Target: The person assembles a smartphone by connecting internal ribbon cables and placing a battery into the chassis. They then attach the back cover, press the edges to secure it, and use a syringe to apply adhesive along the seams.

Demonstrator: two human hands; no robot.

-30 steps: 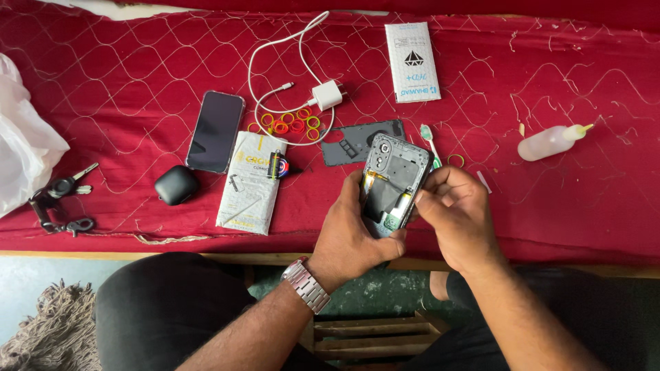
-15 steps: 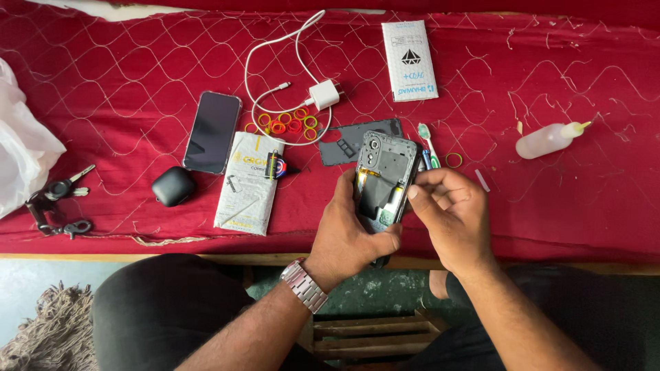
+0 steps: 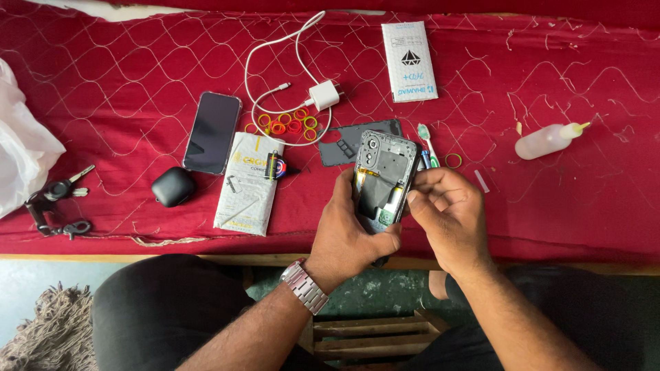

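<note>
Currently both hands are on an opened phone [image 3: 383,177], back cover off, internals facing the camera, held upright-ish just above the near edge of the red cloth surface [image 3: 103,82], right of centre

Left hand [image 3: 350,230]: grip closed around the phone's lower left side, thumb across the bottom edge; metal wristwatch [image 3: 304,286] on that wrist

Right hand [image 3: 447,216]: fingers curled against the phone's right edge, fingertips touching the frame; can't tell if anything small is pinched between them

Around it on the cloth:
- dark back cover [image 3: 344,143] lying flat just beyond the phone, partly hidden by it
- toothbrush [image 3: 426,144] and a yellow ring [image 3: 453,161] just right of the phone's top
- white charger with cable [image 3: 323,95] further back, loose orange and yellow rings [image 3: 285,125] inside the cable loop
- second phone [image 3: 212,132], screen dark, to the left; black earbud case [image 3: 172,186] near it
- pale printed packet [image 3: 246,184] with a small battery [image 3: 273,165] on top
- white packet [image 3: 410,61] at the far edge
- squeeze bottle [image 3: 546,141] lying well right
- keys [image 3: 55,199] and a white plastic bag [image 3: 20,148] at far left
</note>
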